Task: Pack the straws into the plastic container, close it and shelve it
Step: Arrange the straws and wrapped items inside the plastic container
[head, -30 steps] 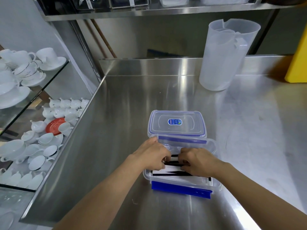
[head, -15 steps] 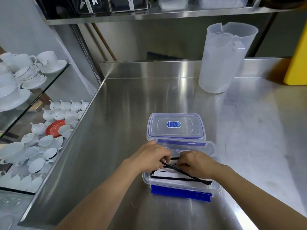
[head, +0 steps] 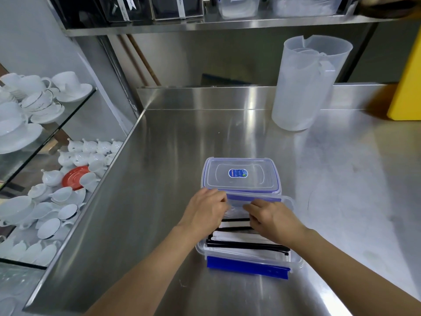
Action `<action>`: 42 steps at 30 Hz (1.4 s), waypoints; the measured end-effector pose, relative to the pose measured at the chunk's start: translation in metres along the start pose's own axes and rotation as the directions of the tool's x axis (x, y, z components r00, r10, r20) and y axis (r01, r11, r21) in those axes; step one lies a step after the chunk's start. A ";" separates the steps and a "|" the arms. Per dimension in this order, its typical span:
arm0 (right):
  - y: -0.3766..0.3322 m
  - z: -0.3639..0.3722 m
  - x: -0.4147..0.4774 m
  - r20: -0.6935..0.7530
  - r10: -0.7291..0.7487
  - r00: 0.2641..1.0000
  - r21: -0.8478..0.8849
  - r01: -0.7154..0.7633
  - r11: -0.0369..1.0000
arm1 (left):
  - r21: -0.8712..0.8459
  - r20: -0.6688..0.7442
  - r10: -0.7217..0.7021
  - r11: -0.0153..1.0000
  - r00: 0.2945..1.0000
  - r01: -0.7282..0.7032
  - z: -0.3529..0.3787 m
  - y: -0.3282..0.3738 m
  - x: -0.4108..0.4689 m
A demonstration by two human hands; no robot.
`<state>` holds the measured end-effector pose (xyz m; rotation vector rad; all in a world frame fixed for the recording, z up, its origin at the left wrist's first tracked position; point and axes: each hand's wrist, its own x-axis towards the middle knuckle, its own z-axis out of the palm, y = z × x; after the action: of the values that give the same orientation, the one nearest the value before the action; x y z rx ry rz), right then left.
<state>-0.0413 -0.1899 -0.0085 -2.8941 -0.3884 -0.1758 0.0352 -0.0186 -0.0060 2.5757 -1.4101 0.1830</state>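
Note:
A clear plastic container with a blue latch flap on its near side sits on the steel counter. Several black straws and white wrapped straws lie flat inside it. The clear lid, blue-trimmed with a blue sticker, lies flat just behind the container. My left hand curls its fingers at the container's far left rim, by the lid's near corner. My right hand is bent over the far part of the container, fingertips pointing left. Whether either hand holds something is hidden.
A tall translucent pitcher stands at the back right, next to a yellow object. A steel shelf with bins runs overhead. Left of the counter edge, glass shelves hold white cups, saucers and teapots.
Both hands have moved from the straws in the middle of the container toward its far rim. The black straw that lay slanted now rests flat with the others.

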 end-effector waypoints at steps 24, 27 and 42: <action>-0.001 0.009 0.014 0.117 0.053 0.992 -0.313 -0.014 0.950 | 0.234 0.190 -0.055 0.972 0.980 0.009 -0.003 0.005 0.011; 0.001 0.011 0.012 0.087 0.023 0.996 -0.288 0.003 0.958 | 0.247 0.185 -0.068 0.969 0.980 0.020 -0.002 0.004 0.013; 0.007 0.026 0.015 0.390 0.106 0.915 -0.223 -0.018 0.975 | 0.079 0.348 0.134 0.982 0.928 -0.171 0.011 -0.003 0.010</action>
<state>-0.0227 -0.1866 -0.0328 -3.1458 -0.3591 0.4216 0.0432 -0.0279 -0.0152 2.6795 -1.7668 -0.1820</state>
